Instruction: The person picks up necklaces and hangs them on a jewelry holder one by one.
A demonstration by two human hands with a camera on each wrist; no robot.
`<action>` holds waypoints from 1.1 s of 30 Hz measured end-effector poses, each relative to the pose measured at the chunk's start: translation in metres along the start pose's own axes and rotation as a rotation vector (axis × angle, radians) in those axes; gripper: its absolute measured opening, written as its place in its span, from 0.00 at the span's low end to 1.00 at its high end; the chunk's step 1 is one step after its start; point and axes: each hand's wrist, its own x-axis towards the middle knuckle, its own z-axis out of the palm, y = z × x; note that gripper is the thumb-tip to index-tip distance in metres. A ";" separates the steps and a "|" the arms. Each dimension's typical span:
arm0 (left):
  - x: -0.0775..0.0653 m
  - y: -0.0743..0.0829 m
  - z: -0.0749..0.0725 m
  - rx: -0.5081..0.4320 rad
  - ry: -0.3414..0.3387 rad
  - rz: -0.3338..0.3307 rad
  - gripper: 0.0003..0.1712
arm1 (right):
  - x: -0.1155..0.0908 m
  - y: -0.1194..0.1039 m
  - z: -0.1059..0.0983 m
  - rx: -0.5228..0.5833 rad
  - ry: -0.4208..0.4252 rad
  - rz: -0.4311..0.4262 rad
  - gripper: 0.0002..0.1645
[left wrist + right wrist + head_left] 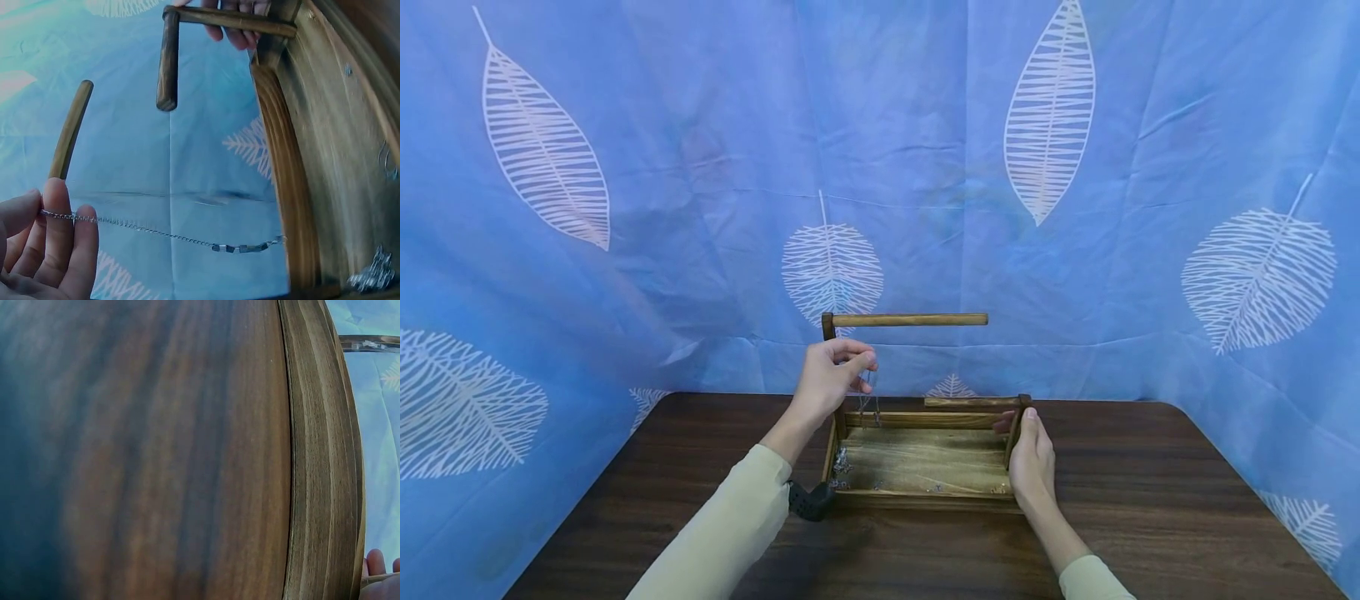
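A wooden jewelry stand (925, 497) stands on the table, with a shallow tray and two bars on side posts. My left hand (831, 379) pinches a silver chain (156, 231) between thumb and fingers beside the upper bar (910, 320). In the head view the chain hangs down over the tray's left end; flat silver links (240, 248) show along it in the left wrist view. My right hand (1034, 458) grips the right post (1017, 433), thumb in front and fingers behind. Only a few of its fingertips show in the right wrist view.
A heap of silver chains (375, 273) lies in the tray's left end, and small pieces (937, 487) lie along its front. The lower bar (970, 402) juts left from the right post. Behind the dark wooden table (1150, 500) hangs a blue leaf-print cloth (910, 125).
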 end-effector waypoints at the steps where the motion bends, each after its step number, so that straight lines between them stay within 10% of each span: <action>1: 0.001 0.002 -0.001 0.004 -0.006 -0.003 0.06 | 0.000 0.000 0.000 -0.001 0.000 0.000 0.46; 33: 0.035 0.048 0.016 0.223 -0.055 0.102 0.10 | -0.001 0.000 0.000 0.023 0.001 0.009 0.41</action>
